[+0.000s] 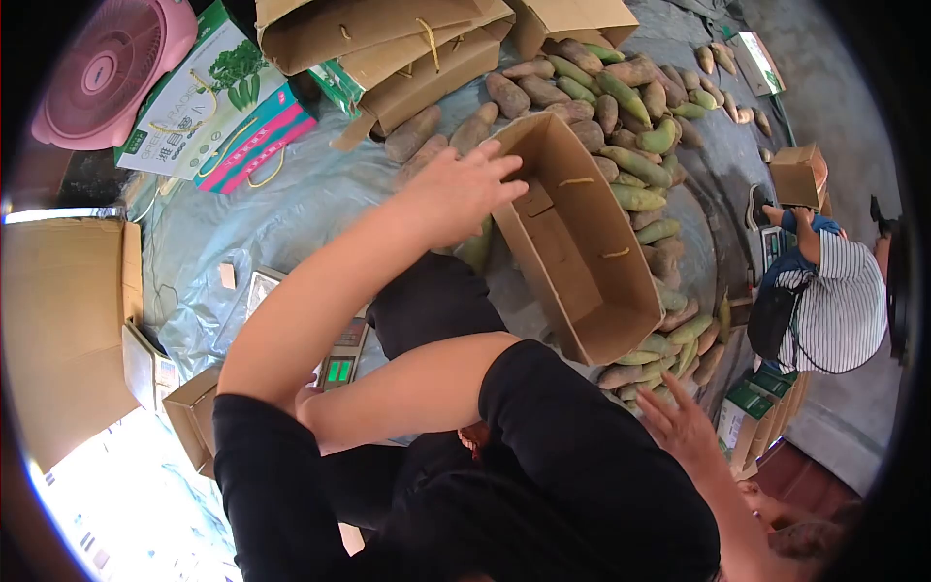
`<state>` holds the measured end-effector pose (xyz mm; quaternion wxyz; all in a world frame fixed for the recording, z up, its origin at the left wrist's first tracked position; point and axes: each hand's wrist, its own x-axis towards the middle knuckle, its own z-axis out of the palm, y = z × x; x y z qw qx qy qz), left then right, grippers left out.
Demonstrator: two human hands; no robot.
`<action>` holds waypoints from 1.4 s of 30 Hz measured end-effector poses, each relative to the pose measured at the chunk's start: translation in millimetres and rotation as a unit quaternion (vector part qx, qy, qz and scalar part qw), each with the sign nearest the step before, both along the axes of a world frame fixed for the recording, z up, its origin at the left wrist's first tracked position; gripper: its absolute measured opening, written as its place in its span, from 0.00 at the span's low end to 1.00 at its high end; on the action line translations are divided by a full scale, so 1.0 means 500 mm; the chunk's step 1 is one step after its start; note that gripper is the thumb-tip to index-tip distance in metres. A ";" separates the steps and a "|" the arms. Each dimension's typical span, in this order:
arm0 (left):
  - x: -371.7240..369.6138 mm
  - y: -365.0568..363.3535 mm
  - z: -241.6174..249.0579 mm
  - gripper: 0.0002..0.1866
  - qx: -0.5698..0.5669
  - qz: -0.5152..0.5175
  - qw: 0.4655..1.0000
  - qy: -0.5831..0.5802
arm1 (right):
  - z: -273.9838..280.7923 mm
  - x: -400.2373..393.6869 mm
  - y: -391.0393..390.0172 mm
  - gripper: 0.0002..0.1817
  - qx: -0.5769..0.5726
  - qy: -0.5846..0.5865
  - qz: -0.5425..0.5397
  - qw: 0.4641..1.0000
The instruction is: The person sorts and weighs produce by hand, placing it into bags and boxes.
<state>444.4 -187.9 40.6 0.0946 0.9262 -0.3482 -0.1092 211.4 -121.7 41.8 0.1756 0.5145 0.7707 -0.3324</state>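
An open-topped cardboard box [582,262] with yellow cord handles stands tilted in front of me, its inside bare. At its upper left rim is my left hand [465,189], fingers spread and fingertips overlapping the edge. My right hand [677,422] is off the box's lower right corner, fingers apart, holding nothing. Beside and behind the box lies a long heap of soil-smeared green radishes [635,170]. Several reach under the box's far side, where they are partly hidden.
More cardboard boxes [378,48] lie at the top. A pink fan [112,73] and a printed green-and-white carton [208,107] are at upper left. A scale with a lit green display [339,371] sits near my legs. At right, a person in a striped shirt [839,306] bends beside cartons [761,407].
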 end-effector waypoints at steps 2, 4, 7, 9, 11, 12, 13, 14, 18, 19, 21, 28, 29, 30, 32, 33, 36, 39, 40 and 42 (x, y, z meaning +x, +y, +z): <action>0.023 -0.016 -0.055 0.35 0.013 -0.007 1.000 0.013 | -0.017 0.005 -0.004 0.23 -0.012 -0.007 0.007 1.000; 0.040 -0.027 -0.114 0.31 0.027 -0.012 0.999 0.029 | -0.038 0.005 -0.007 0.22 -0.023 -0.012 0.016 1.000; 0.054 -0.018 -0.187 0.16 0.080 -0.025 0.996 0.040 | -0.067 0.000 0.002 0.22 -0.035 -0.015 0.024 0.999; 0.049 0.001 -0.208 0.06 -0.003 -0.032 0.999 -0.014 | -0.081 -0.005 0.009 0.22 -0.043 -0.012 0.023 0.999; 0.051 0.003 -0.205 0.05 -0.014 -0.052 0.998 -0.027 | -0.093 -0.005 0.021 0.22 -0.050 -0.014 0.021 0.998; 0.051 0.004 -0.191 0.06 -0.025 -0.070 0.996 -0.042 | -0.099 -0.007 0.028 0.22 -0.053 -0.016 0.021 0.998; 0.052 0.002 -0.178 0.06 -0.024 -0.069 0.996 -0.042 | -0.105 -0.010 0.033 0.22 -0.056 -0.018 0.021 0.998; 0.052 -0.002 -0.164 0.05 -0.020 -0.075 0.995 -0.068 | -0.111 -0.016 0.038 0.22 -0.060 -0.020 0.023 0.998; 0.042 -0.006 -0.068 0.04 0.047 -0.061 0.991 -0.111 | -0.122 -0.050 0.062 0.21 -0.067 -0.027 0.036 0.997; 0.033 0.003 -0.041 0.04 0.052 -0.057 0.991 -0.109 | -0.123 -0.062 0.069 0.21 -0.066 -0.028 0.040 0.997; 0.012 0.024 0.004 0.03 0.061 0.025 0.993 -0.099 | -0.137 -0.103 0.079 0.21 -0.066 -0.031 0.049 0.996; -0.177 0.215 0.138 0.03 -0.014 0.281 0.949 -0.140 | 0.009 -0.002 -0.010 0.21 -0.013 0.035 -0.028 0.999; -0.220 0.241 0.153 0.03 -0.003 0.294 0.946 -0.135 | 0.005 0.001 -0.016 0.20 -0.002 0.058 -0.040 0.998; -0.268 0.265 0.168 0.03 -0.025 0.353 0.928 -0.116 | -0.004 -0.005 -0.018 0.20 0.012 0.064 -0.050 0.997; -0.370 0.300 0.192 0.05 -0.051 0.459 0.883 -0.082 | -0.019 -0.016 -0.020 0.19 0.028 0.075 -0.051 0.996; -0.421 0.314 0.197 0.06 -0.055 0.505 0.859 -0.065 | -0.024 -0.016 -0.020 0.23 0.030 0.063 -0.033 0.997; -0.566 0.343 0.179 0.05 -0.102 0.574 0.809 -0.069 | -0.022 -0.015 -0.017 0.27 0.023 0.056 -0.024 0.998; -0.684 0.349 0.152 0.05 -0.087 0.671 0.732 -0.072 | -0.025 -0.019 -0.020 0.24 0.021 0.043 -0.039 0.998; -0.716 0.353 0.141 0.06 -0.050 0.693 0.716 -0.071 | -0.014 -0.013 -0.019 0.23 0.010 0.039 -0.023 0.999; -0.778 0.362 0.114 0.07 -0.017 0.712 0.699 -0.066 | -0.009 -0.011 -0.020 0.23 0.001 0.034 -0.005 0.999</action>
